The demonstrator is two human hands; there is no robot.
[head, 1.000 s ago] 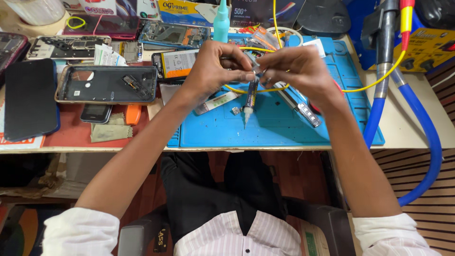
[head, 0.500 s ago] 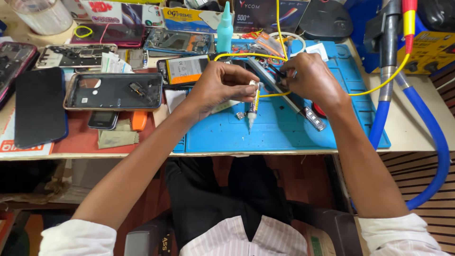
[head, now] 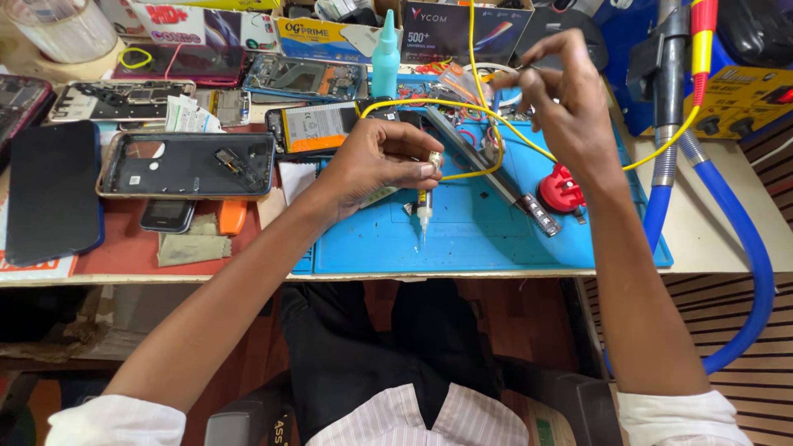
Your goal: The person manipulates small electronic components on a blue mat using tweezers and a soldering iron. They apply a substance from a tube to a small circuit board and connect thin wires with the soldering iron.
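Left hand [head: 376, 161] gripped a glue tube [head: 424, 202] nozzle-down above the blue mat [head: 496, 239]; right hand [head: 570, 107] pinched something unclear — glue could drip.

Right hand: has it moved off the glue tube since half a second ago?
Yes. The right hand has lifted away from the glue tube toward the back of the blue mat; the left hand alone holds the tube.

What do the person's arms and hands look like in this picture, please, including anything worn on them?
Both forearms are bare from wrist to above the elbow. The left hand and right hand wear no gloves, and no ring, watch or bracelet shows. Each arm ends in a pale rolled-up sleeve, the left sleeve and right sleeve, of a light shirt with fine stripes.
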